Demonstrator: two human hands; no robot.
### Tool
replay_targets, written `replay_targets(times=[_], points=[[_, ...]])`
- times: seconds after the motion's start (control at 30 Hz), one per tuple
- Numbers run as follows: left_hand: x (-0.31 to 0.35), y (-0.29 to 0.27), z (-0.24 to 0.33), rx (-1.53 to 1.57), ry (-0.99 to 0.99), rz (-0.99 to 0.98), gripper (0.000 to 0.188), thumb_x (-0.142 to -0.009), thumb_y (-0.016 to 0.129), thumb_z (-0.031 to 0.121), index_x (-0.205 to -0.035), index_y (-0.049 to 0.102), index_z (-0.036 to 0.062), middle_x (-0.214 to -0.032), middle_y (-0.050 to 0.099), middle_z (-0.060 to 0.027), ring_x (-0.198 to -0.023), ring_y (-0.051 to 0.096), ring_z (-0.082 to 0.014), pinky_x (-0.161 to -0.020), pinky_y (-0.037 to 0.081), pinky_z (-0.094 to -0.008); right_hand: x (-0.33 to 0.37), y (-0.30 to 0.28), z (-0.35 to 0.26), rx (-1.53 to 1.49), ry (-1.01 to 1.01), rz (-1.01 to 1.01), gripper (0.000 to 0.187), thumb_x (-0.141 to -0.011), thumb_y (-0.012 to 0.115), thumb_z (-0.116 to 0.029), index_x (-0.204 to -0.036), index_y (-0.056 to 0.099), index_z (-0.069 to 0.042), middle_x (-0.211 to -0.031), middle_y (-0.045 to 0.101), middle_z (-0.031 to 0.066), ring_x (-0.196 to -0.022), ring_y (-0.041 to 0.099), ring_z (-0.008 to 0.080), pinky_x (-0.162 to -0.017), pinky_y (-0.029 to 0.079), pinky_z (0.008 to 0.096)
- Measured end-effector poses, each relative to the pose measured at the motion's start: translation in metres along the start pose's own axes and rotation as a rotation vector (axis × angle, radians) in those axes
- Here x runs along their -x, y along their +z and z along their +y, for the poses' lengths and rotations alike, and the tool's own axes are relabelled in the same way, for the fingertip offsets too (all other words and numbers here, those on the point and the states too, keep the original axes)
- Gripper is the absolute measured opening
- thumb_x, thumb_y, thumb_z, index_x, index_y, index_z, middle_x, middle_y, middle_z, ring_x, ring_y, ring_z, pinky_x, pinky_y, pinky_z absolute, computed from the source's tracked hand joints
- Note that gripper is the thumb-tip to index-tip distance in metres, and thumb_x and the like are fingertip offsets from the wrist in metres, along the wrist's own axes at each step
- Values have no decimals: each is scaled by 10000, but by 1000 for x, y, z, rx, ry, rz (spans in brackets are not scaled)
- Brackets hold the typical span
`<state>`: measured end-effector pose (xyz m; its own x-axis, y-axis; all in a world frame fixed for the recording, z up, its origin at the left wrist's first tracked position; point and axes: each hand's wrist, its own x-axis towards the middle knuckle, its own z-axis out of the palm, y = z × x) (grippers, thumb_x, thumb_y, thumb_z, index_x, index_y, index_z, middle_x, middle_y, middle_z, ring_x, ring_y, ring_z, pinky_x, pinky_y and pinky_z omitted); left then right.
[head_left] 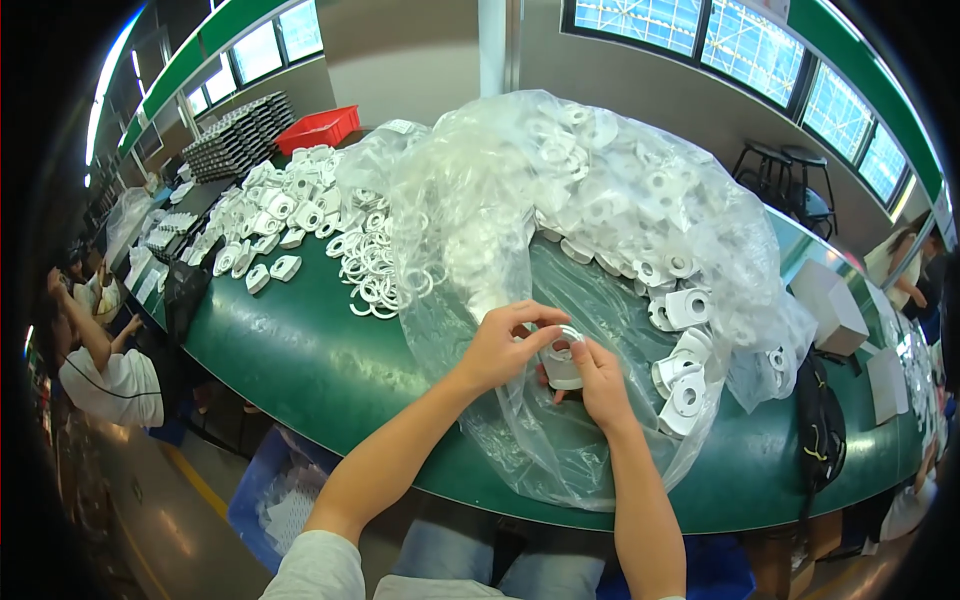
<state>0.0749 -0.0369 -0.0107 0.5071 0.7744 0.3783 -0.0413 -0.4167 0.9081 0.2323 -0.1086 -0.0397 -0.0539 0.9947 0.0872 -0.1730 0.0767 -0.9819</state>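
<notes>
Person's own body: 2 bare hands, L hand [508, 347] & R hand [602, 383], & 2 bare, slim forearms. L sleeve [318, 568] is short, wide, plain wht/lt grey, w/ soft creases, hem approx. at the elbow. Shirt front [435, 588] = same pale colour, just a strip at btm edge. Jeans [448, 545]: faded blue denim, parts of 2 legs visible, in shade.

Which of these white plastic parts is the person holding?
The white part between the left hand and right hand; the other parts near it lie untouched, on or inside the clear bag.
</notes>
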Motion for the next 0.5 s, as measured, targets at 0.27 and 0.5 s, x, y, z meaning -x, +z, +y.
replay_targets(times=[0.27, 0.5], points=[[0, -6, -3, 256, -97, -96, 160, -826, 611, 49, -962, 671, -10, -801, 645, -61, -758, 614, -108, -620, 472, -229, 0, 3, 1, 2, -25, -26, 347, -980, 412, -297, -1103, 554, -5, -899, 632, 93, -776, 621, 155, -530, 497, 253], [1, -10, 3, -365, 250, -100, 157, -790, 661, 62, -941, 663, 20, -752, 617, -94, -669, 590, -197, -604, 455, -280, 2, -3, -7, 56, 120, -30, 444, -988, 325, -406, -973, 529, -12, -745, 643, 123, -587, 630, 159, -419, 421, 215]])
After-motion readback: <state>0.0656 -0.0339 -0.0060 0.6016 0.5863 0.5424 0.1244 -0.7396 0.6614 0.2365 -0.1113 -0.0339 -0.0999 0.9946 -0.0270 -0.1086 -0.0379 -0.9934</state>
